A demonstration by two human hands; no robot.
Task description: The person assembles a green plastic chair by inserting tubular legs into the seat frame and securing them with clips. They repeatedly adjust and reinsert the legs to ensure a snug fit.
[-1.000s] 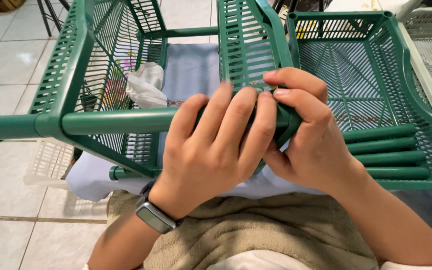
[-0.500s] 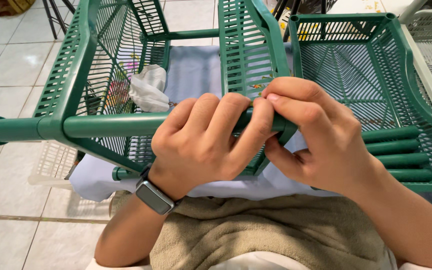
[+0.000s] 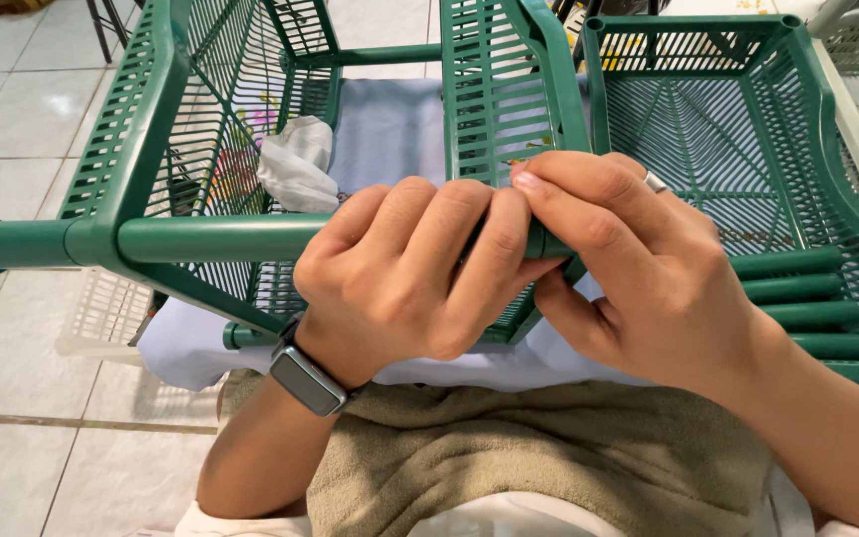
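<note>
A green plastic rack of slatted trays lies on its side across my lap. A green tube (image 3: 201, 239) runs horizontally from a corner socket at the left into the corner of a slatted green tray (image 3: 494, 89). My left hand (image 3: 420, 273), with a grey watch on its wrist, is wrapped around that tube where it meets the tray. My right hand (image 3: 638, 268) grips the same joint from the right, thumb and fingers pressed on the tray's corner. The joint itself is hidden under my fingers.
Another green tray (image 3: 728, 129) lies to the right with several loose green tubes (image 3: 807, 303) in it. A crumpled white cloth (image 3: 295, 164) lies on a pale blue sheet (image 3: 390, 129). A white basket (image 3: 101, 313) sits on the tiled floor at left. A beige towel (image 3: 529, 457) covers my lap.
Both hands have shifted a little on the joint: my left fingers curled tighter around the tube and my right fingers moved over its top. The rack has barely moved.
</note>
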